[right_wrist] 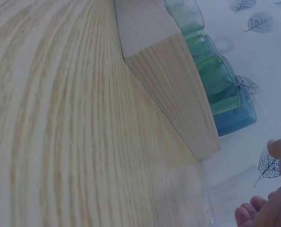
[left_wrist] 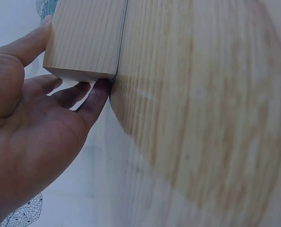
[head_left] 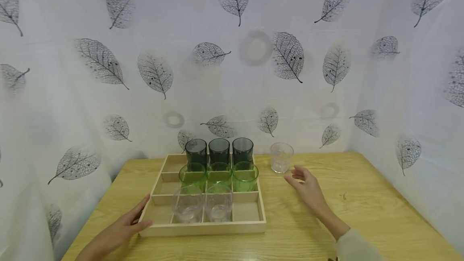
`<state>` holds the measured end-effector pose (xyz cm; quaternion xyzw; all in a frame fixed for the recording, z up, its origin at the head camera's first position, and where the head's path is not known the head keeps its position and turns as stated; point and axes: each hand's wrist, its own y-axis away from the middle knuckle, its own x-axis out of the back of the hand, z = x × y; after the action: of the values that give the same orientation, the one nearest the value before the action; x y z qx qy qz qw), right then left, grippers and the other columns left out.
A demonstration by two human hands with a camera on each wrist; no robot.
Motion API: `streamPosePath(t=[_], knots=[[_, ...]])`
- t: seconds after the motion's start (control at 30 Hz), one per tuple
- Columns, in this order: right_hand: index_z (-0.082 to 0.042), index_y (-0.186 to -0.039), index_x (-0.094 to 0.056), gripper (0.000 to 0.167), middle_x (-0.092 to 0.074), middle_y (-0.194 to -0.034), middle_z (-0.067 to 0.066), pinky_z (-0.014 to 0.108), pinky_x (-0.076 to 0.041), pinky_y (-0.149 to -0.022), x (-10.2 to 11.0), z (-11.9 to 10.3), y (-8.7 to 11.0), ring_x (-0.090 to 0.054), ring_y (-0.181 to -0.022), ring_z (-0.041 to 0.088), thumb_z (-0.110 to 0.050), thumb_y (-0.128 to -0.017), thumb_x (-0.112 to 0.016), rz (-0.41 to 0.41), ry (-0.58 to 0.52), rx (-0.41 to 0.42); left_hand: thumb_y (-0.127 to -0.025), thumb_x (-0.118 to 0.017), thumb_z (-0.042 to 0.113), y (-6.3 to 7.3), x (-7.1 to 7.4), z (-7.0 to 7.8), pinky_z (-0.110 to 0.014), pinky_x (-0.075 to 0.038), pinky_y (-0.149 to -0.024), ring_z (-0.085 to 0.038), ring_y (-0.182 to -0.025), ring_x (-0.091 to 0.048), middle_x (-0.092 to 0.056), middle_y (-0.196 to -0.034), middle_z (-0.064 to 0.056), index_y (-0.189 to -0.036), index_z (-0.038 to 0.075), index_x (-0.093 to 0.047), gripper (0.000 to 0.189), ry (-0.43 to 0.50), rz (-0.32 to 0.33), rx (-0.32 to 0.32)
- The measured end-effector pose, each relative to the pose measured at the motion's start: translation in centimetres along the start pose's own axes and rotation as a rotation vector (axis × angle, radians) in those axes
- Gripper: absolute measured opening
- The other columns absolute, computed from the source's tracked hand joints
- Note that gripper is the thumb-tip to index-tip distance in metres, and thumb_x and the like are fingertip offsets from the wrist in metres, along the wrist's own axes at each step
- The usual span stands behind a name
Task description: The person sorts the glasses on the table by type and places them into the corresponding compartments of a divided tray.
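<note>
A pale wooden tray [head_left: 203,228] with dividers stands on the table, its front left corner held by my left hand [head_left: 117,228]. In the left wrist view, the thumb and fingers [left_wrist: 95,101] lie against different sides of that corner. Three dark grey glasses [head_left: 219,150] fill part of the back row, three green glasses [head_left: 245,178] the middle, and two clear glasses [head_left: 218,204] the front. To the tray's right, another clear glass [head_left: 281,158] sits on the table. My right hand [head_left: 308,188] is just beside it, fingers loosely bent and apart from the glass.
The wood-grained table [head_left: 362,212] extends right of the tray and in front of it. A white curtain [head_left: 232,92] with a leaf print hangs behind and along both sides. Partly hidden by my right sleeve, a small dark thing [head_left: 332,259] shows at the bottom edge.
</note>
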<state>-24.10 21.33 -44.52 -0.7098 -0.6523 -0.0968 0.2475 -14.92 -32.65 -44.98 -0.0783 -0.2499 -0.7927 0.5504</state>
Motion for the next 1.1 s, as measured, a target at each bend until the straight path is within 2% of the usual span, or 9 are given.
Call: streamPosePath(t=[0.3, 0.6, 1.1], knots=[[0.016, -0.15, -0.036, 0.073, -0.053, -0.141, 0.033, 0.053, -0.046, -0.106, 0.4, 1.2, -1.8, -0.054, -0.128, 0.044, -0.027, -0.102, -0.07, 0.002, 0.014, -0.038, -0.11, -0.052, 0.032, 0.0, 0.0, 0.0, -0.068, -0.019, -0.116, -0.052, -0.151, 0.0, 0.01, -0.168, -0.026, -0.167, 0.013, 0.005, 0.082, 0.005, 0.001, -0.014], [0.014, -0.156, -0.027, 0.089, -0.042, -0.15, 0.035, 0.057, -0.039, -0.112, 0.1, 1.7, -4.3, -0.044, -0.137, 0.047, -0.036, -0.098, -0.073, -0.013, -0.031, -0.075, -0.11, -0.052, 0.032, 0.1, 0.0, 0.0, -0.067, -0.021, -0.116, -0.053, -0.15, -0.003, 0.008, -0.169, -0.025, -0.167, 0.014, 0.004, 0.081, -0.012, 0.009, -0.025], [0.011, -0.161, -0.011, 0.109, -0.025, -0.16, 0.036, 0.059, -0.028, -0.118, -1.0, 1.4, -7.5, -0.027, -0.148, 0.05, -0.042, -0.093, -0.078, -0.05, -0.064, -0.049, -0.11, -0.052, 0.032, 0.1, -0.1, -0.2, -0.07, -0.022, -0.114, -0.054, -0.15, -0.001, 0.009, -0.169, -0.024, -0.167, 0.016, 0.004, 0.081, 0.011, 0.006, -0.022]])
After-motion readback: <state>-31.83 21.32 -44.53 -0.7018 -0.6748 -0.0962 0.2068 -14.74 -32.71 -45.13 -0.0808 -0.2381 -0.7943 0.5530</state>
